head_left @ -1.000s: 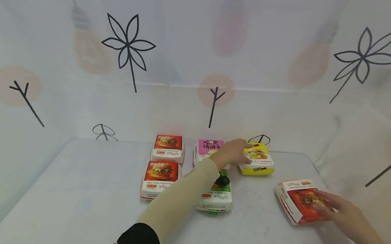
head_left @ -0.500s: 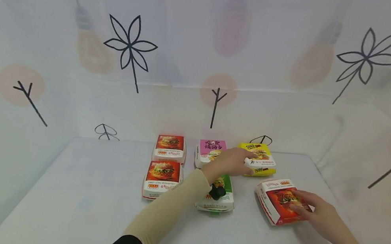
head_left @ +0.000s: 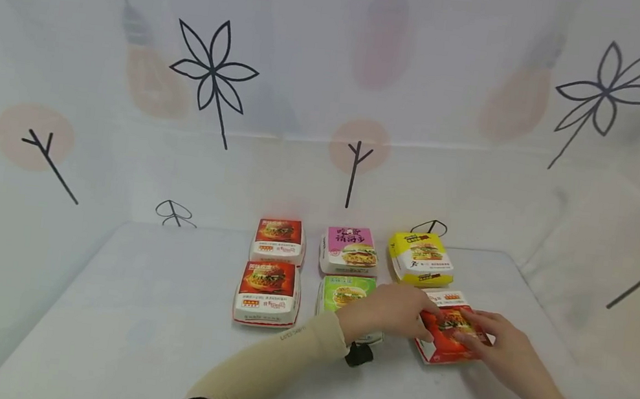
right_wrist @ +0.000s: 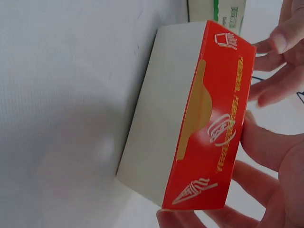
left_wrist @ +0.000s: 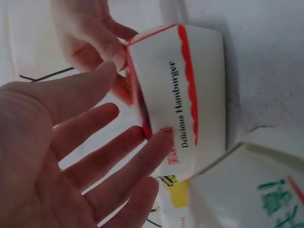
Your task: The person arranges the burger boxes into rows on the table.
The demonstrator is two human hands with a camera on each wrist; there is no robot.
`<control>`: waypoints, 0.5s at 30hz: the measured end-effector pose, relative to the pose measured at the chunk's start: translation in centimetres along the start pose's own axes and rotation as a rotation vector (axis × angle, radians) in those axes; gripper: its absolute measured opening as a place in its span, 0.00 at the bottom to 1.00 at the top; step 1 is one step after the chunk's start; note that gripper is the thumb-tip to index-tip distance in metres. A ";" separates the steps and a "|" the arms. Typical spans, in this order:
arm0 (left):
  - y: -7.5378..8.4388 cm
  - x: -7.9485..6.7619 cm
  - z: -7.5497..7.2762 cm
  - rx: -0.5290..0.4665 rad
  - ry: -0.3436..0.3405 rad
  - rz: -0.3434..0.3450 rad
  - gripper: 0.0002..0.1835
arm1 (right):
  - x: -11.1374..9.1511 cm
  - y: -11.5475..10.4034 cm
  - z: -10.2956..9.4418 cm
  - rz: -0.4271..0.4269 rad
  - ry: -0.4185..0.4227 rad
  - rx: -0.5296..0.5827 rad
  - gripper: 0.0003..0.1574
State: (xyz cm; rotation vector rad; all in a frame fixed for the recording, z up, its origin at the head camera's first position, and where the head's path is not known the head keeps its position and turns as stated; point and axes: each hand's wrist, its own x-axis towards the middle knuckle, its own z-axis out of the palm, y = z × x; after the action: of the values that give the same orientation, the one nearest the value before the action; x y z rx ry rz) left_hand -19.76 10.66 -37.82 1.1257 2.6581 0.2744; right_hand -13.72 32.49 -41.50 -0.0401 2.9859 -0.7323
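A red-and-white hamburger box [head_left: 448, 330] lies tilted in plan on the right part of the table, between both hands. My right hand [head_left: 509, 349] grips it from the right, thumb at its top edge in the right wrist view and fingers round its end. My left hand [head_left: 387, 310] reaches across to the box's left side. In the left wrist view its fingers [left_wrist: 142, 152] are spread and nearly straight, against or close to the box's white side with "Delicious Hamburger" print. The left hand and wrist partly cover a green-and-white hamburger box [head_left: 345, 290].
Two red hamburger boxes [head_left: 267, 295] stand one behind the other on the left. Behind the green box is a purple one [head_left: 349, 251], and a yellow one [head_left: 422, 259] sits at the back right. A white patterned cloth [head_left: 307, 94] hangs behind the white table [head_left: 137, 323].
My right hand has moved left, bringing the red box with it beside the green one. My left hand has drawn back from the yellow box, down and right to the red box.
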 end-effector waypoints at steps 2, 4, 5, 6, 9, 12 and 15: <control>0.2 -0.1 0.4 -0.013 0.012 -0.023 0.21 | 0.0 -0.3 0.1 0.013 0.002 0.003 0.50; 0.4 -0.1 0.7 -0.027 0.022 -0.053 0.21 | 0.0 -0.4 0.3 0.023 0.007 -0.004 0.50; 0.5 -0.1 0.8 -0.027 0.026 -0.062 0.22 | -0.1 -0.4 0.3 0.025 0.012 -0.010 0.48; 0.5 0.0 0.9 -0.019 0.029 -0.065 0.22 | -0.1 -0.4 0.3 0.023 0.022 -0.018 0.44; 0.7 0.0 1.1 0.033 0.035 -0.063 0.25 | -0.2 0.1 0.2 0.018 0.043 -0.035 0.31; 0.8 0.0 1.3 0.072 0.045 -0.054 0.26 | -0.1 0.7 0.1 0.019 0.056 -0.029 0.25; 0.7 -0.1 1.3 0.037 0.047 -0.067 0.26 | 0.3 1.2 0.0 -0.013 0.045 0.006 0.35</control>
State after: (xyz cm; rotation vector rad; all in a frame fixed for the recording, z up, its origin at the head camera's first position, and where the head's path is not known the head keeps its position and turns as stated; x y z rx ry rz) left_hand -18.83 11.19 -38.88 1.0511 2.7462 0.2435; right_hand -14.02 33.52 -42.10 -0.0429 3.0286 -0.7539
